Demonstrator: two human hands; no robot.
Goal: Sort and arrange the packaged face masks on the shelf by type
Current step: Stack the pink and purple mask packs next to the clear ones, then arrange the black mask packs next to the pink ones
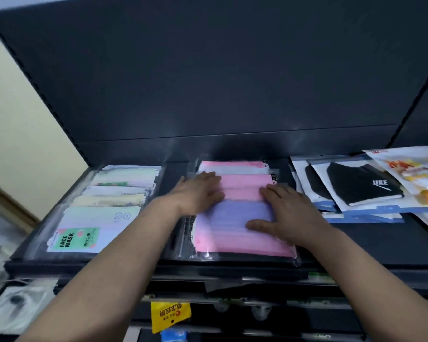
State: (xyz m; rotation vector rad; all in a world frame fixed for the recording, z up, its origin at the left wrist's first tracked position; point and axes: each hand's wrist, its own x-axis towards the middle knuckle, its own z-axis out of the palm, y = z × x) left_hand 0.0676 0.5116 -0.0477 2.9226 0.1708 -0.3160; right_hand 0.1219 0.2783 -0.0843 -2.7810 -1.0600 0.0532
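A stack of clear-wrapped pink and purple mask packs (pixel 235 233) lies in the middle of the dark shelf (pixel 356 245). My left hand (pixel 198 193) rests flat on the stack's left side, fingers straight. Flat on the right side lies my right hand (pixel 289 213), its thumb on the purple pack. To the left lies a row of pastel mask packs (pixel 109 206), the nearest with a green "FACE MASK" label (pixel 76 239). On the right sit black fabric masks in clear bags (pixel 358 186) beside orange-printed packs (pixel 415 171).
The shelf's dark back panel (pixel 220 82) rises behind the packs. A cream wall (pixel 17 134) stands at the left. Below the shelf edge hang a yellow tag (pixel 169 315) and a white mask pack (pixel 17 307) on lower shelves.
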